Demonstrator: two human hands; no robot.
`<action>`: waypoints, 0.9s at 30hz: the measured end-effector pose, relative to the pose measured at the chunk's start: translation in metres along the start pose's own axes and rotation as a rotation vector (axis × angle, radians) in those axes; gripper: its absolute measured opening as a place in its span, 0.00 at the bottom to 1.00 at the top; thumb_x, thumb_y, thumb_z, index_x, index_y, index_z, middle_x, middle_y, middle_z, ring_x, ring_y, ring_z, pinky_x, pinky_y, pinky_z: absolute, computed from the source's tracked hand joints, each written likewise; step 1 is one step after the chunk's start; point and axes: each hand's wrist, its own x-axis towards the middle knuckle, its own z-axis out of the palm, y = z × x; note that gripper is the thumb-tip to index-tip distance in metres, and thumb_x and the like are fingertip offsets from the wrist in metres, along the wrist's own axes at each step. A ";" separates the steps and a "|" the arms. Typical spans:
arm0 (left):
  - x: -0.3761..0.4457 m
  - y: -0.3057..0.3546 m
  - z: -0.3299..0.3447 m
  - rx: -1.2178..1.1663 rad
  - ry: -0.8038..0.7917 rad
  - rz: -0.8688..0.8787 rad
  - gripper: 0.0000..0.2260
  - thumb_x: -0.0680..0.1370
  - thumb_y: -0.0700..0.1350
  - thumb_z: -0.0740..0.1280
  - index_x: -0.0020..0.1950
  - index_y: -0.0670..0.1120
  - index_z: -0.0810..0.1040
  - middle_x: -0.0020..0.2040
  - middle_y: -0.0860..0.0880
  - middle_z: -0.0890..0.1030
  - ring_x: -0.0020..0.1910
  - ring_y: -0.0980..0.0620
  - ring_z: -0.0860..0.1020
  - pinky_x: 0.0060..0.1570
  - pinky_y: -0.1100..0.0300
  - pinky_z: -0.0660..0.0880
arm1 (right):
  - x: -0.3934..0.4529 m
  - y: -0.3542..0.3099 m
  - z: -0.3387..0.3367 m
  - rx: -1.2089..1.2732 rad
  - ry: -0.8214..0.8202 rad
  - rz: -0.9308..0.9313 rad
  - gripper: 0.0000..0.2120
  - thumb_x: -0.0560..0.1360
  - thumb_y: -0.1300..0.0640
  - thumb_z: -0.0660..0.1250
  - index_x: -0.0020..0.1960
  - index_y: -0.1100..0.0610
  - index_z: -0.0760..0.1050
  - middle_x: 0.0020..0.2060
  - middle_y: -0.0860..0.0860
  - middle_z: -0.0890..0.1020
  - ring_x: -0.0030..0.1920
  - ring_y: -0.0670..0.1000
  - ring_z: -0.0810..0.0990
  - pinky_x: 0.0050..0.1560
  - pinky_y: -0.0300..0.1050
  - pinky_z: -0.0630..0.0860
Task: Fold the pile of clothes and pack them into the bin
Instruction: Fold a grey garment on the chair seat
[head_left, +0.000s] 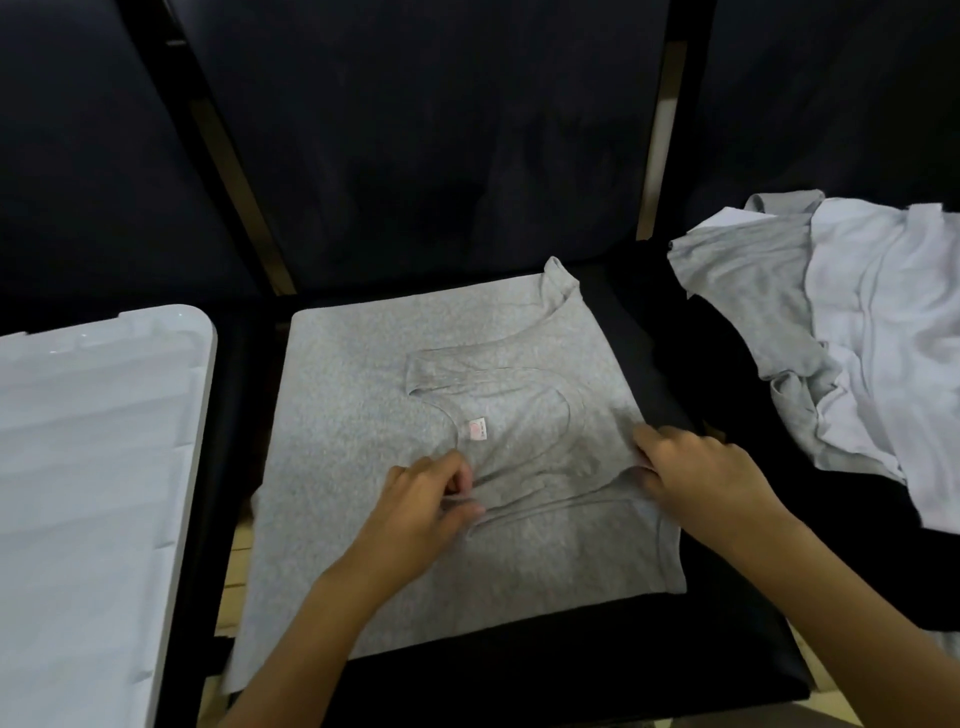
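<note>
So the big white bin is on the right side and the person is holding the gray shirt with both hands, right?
Not quite. The head view shows the white bin on the left; the pile of clothes is on the right. The left hand and right hand do hold the gray shirt.

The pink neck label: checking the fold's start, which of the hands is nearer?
Left. The left hand pinches fabric just below the pink neck label; the right hand grips the shirt's edge farther right.
</note>
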 end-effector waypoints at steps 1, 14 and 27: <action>0.002 0.002 -0.002 -0.074 0.008 -0.037 0.12 0.74 0.47 0.74 0.42 0.60 0.72 0.37 0.57 0.75 0.40 0.57 0.75 0.43 0.65 0.69 | -0.002 0.001 0.000 -0.025 0.020 -0.014 0.12 0.82 0.48 0.60 0.63 0.50 0.67 0.53 0.46 0.77 0.54 0.50 0.81 0.39 0.42 0.68; 0.006 0.003 -0.029 -0.389 -0.065 -0.108 0.10 0.79 0.46 0.68 0.42 0.42 0.79 0.34 0.52 0.78 0.36 0.59 0.77 0.42 0.64 0.73 | -0.014 0.005 -0.003 -0.046 -0.022 -0.040 0.11 0.81 0.58 0.59 0.63 0.50 0.66 0.54 0.47 0.73 0.50 0.50 0.80 0.32 0.40 0.62; 0.006 -0.011 -0.032 -0.033 -0.201 -0.128 0.12 0.71 0.42 0.77 0.50 0.50 0.79 0.46 0.52 0.77 0.43 0.58 0.74 0.43 0.69 0.72 | -0.018 0.020 -0.001 0.281 -0.215 -0.047 0.15 0.74 0.65 0.67 0.48 0.44 0.69 0.46 0.43 0.69 0.43 0.45 0.75 0.43 0.42 0.76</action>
